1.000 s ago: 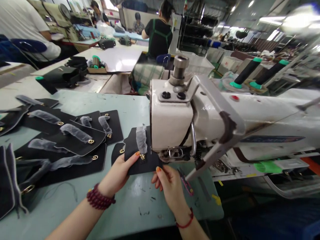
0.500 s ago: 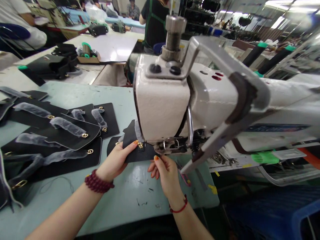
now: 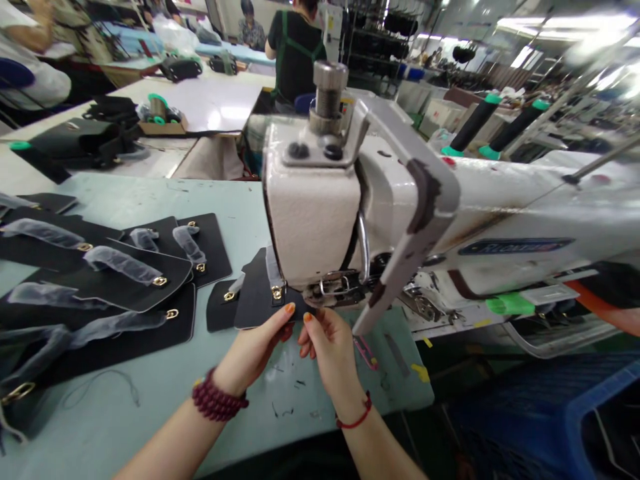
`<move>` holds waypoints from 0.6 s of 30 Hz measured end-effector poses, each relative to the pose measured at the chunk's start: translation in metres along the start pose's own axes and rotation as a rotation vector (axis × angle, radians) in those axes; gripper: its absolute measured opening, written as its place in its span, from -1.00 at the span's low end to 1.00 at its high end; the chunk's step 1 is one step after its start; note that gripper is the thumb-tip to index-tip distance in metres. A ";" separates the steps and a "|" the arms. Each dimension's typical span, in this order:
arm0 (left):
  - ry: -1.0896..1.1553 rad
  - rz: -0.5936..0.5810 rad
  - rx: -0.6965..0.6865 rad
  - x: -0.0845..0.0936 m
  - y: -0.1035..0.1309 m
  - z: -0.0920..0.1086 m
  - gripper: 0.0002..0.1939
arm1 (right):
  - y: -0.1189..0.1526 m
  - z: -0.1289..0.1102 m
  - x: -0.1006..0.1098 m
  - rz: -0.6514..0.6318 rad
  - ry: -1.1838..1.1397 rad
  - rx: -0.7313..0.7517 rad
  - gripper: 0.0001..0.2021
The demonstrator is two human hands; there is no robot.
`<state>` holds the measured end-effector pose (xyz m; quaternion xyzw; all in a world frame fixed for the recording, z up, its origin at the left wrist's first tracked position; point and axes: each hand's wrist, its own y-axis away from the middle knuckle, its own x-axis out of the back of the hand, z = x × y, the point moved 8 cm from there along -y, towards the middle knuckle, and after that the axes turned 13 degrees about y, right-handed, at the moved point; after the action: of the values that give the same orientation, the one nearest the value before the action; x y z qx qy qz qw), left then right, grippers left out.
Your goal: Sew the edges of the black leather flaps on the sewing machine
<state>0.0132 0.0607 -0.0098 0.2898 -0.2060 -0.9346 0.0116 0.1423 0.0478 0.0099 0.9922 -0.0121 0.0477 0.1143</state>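
A black leather bag panel (image 3: 253, 293) lies under the head of a white sewing machine (image 3: 313, 213). It carries a gold buckle and a strap wrapped in translucent film. My left hand (image 3: 260, 343) pinches the panel's near edge, thumb on top and fingers beneath. Right beside it, my right hand (image 3: 327, 347) has its thumb and curled fingers closed at the panel's near right corner, just in front of the needle area. The machine head hides the panel's far right part. A smaller black piece with a gold fitting (image 3: 223, 303) sits just left of the panel.
Several black panels with wrapped straps (image 3: 125, 270) are piled on the left of the pale green table (image 3: 165, 420). Pink thread snips (image 3: 366, 352) lie right of my hands. A blue crate (image 3: 530, 407) stands at lower right. Co-workers are in the background.
My left hand has slid right along the panel's edge, away from the buckle and closer to my right hand. The view has shifted slightly. My right hand stays at the corner.
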 end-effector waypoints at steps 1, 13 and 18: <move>-0.027 0.013 0.017 -0.002 -0.002 -0.002 -0.66 | 0.000 -0.001 0.001 0.000 0.005 0.001 -0.68; -0.110 -0.068 0.115 0.001 -0.010 -0.011 -0.60 | 0.001 -0.006 0.005 0.022 0.032 0.025 -0.74; -0.193 -0.108 0.088 -0.001 -0.014 -0.012 -0.61 | -0.001 -0.006 0.006 0.047 0.024 0.027 -0.70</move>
<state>0.0223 0.0687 -0.0237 0.2094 -0.2311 -0.9474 -0.0715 0.1476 0.0503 0.0157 0.9925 -0.0332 0.0625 0.1001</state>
